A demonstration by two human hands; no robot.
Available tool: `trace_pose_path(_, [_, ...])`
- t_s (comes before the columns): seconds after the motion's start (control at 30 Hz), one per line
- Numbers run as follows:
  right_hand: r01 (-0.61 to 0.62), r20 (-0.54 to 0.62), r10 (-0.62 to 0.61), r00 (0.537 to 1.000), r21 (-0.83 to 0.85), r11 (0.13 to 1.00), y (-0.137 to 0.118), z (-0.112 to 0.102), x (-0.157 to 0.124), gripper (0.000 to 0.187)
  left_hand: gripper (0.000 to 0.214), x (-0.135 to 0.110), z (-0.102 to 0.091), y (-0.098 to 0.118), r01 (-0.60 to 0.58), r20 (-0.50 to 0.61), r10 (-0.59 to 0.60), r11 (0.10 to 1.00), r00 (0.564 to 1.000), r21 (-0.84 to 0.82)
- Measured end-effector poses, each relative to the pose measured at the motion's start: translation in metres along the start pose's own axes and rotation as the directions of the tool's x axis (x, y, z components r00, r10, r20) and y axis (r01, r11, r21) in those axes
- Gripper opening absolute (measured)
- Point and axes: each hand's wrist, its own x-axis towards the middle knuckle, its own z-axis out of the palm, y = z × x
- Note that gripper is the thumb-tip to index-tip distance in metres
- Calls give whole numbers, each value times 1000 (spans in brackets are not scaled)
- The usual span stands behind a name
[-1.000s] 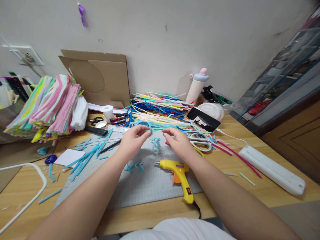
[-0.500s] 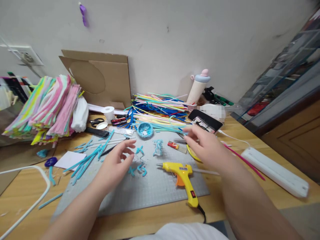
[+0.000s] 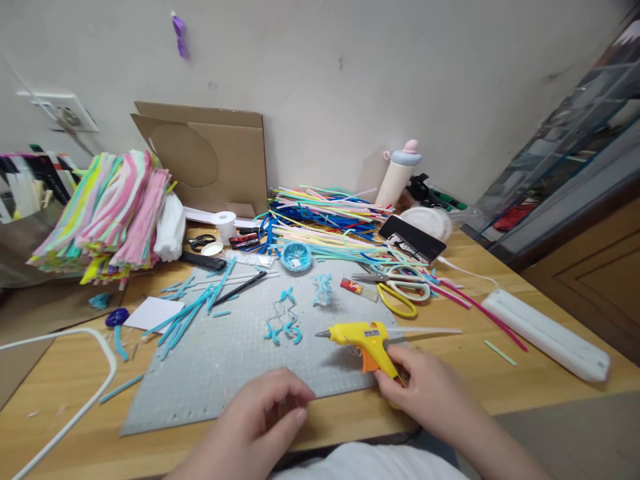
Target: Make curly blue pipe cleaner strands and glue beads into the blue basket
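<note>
My right hand (image 3: 417, 385) is wrapped round the handle of a yellow hot glue gun (image 3: 364, 335) with an orange trigger. Its nozzle points left over the grey cutting mat (image 3: 225, 380), and a clear glue stick (image 3: 430, 331) juts from its back. My left hand (image 3: 267, 417) hovers at the mat's front edge, holding nothing, fingers curled and thumb apart. On the mat lie wavy light-blue pipe cleaner pieces (image 3: 284, 319) and a light-blue curled piece (image 3: 323, 290). Behind them sits a small round blue fuzzy bowl (image 3: 296, 257) with something white inside.
Yellow-and-white-handled scissors (image 3: 397, 307) and a lighter (image 3: 357, 289) lie right of the pieces. Cut blue pipe cleaners (image 3: 185, 317) and a black pen (image 3: 240, 288) are at left. A phone (image 3: 413, 239), bottle (image 3: 397, 177) and white power strip (image 3: 545, 337) stand or lie rightward.
My right hand has moved down from near the scissors onto the glue gun's handle. My left hand has drawn back from beside the blue pieces toward the table's front edge.
</note>
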Motion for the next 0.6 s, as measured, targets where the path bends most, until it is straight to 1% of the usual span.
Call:
trace_pose_path(0.07, [56, -16, -54, 998, 154, 987, -8, 4, -3, 16, 19, -4, 4, 2, 8, 62, -7, 1000, 998, -19])
trace_pose_path(0.1, [91, -22, -89, 996, 256, 962, -13, 7, -2, 13, 19, -6, 6, 3, 12, 71, -10, 1000, 997, -25])
trace_pose_path(0.17, [152, -31, -154, 988, 431, 890, -25, 13, 1, 10, 18, -9, 8, 4, 5, 52, -5, 1000, 999, -8])
trace_pose_path(0.23, [179, -35, -186, 982, 490, 853, -36, 19, 5, 15, 17, -12, 9, 1, -12, 1, 12, 998, 1000, 60])
trace_pose_path(0.3, [190, -30, -201, 979, 485, 854, -40, 21, 8, 18, 16, -15, 7, -6, 3, -83, 10, 987, 996, 160])
trace_pose_path(0.37, [192, -25, -202, 979, 454, 870, -35, 19, 9, 19, 15, -17, 0, -18, 53, -197, 1, 962, 980, 269])
trace_pose_path(0.43, [176, -32, -178, 983, 393, 902, -23, 15, 6, 18, 18, -15, -10, -30, 93, -325, 38, 920, 945, 380])
trace_pose_path(0.47, [161, -40, -157, 987, 355, 921, -16, 12, 5, 17, 21, -12, -16, -35, 93, -362, 82, 894, 929, 439])
trace_pose_path(0.53, [119, -53, -109, 993, 276, 954, -2, 6, 4, 17, 32, -3, -28, -39, 74, -391, 196, 813, 899, 578])
trace_pose_path(0.6, [75, -58, -64, 996, 205, 976, 9, 2, 4, 15, 40, 12, -34, -35, 50, -370, 248, 771, 895, 635])
